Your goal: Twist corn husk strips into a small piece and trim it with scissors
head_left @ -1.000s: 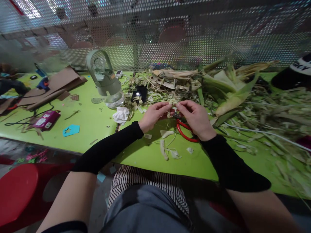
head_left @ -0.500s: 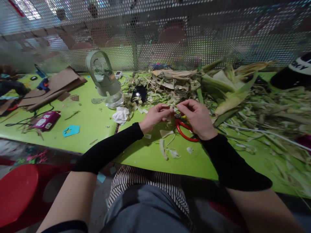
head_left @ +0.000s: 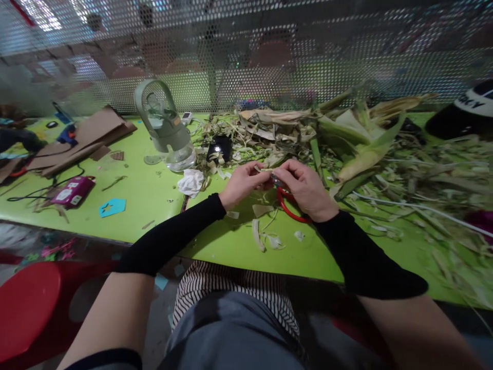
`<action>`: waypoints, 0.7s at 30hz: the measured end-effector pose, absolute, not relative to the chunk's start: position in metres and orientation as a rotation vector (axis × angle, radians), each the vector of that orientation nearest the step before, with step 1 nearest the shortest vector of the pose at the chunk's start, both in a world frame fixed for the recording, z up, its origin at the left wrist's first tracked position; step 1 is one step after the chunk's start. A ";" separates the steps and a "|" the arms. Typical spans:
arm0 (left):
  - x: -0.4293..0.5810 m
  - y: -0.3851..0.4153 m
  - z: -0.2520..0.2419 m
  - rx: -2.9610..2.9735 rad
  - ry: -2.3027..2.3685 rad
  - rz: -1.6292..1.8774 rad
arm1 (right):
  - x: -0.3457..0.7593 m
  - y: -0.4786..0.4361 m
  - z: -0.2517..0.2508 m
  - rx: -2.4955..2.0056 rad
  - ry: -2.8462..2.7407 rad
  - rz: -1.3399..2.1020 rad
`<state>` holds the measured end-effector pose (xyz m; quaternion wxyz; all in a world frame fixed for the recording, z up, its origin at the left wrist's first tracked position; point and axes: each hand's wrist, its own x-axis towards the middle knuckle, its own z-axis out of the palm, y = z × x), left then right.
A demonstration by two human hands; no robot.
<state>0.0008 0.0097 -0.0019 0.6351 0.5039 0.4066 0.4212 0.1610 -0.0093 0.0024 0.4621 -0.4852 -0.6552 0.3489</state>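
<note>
My left hand (head_left: 246,180) and my right hand (head_left: 304,187) meet over the green table, fingertips nearly touching. Between them is a small pale strip of corn husk (head_left: 265,169), pinched by the fingers of both hands. Partly hidden under my right hand lies a pair of red-handled scissors (head_left: 287,209) on the table. Cut scraps of husk (head_left: 257,235) lie just in front of my hands. Behind them spreads a pile of dry husk pieces (head_left: 277,131), with a large leafy corn husk (head_left: 360,159) to the right.
A clear water bottle with a green lid (head_left: 167,131) stands left of the pile, beside a crumpled tissue (head_left: 190,182). Farther left are a purple box with cords (head_left: 73,191), a blue paper piece (head_left: 112,207) and cardboard (head_left: 90,131). A white cable (head_left: 416,207) crosses the right side. Perforated metal mesh (head_left: 215,61) rises behind.
My right hand has shifted slightly left, closer to my left hand, and now covers more of the scissors. My left hand has hardly moved.
</note>
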 end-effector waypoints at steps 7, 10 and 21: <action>-0.007 0.018 -0.007 1.036 0.810 0.936 | 0.166 0.007 -0.014 -1.217 -1.393 1.005; -0.008 0.020 -0.009 0.988 0.808 0.924 | 0.169 0.013 -0.016 -1.254 -1.279 1.080; -0.011 0.025 -0.009 0.890 0.912 1.101 | 0.169 0.012 -0.017 -1.277 -1.314 0.976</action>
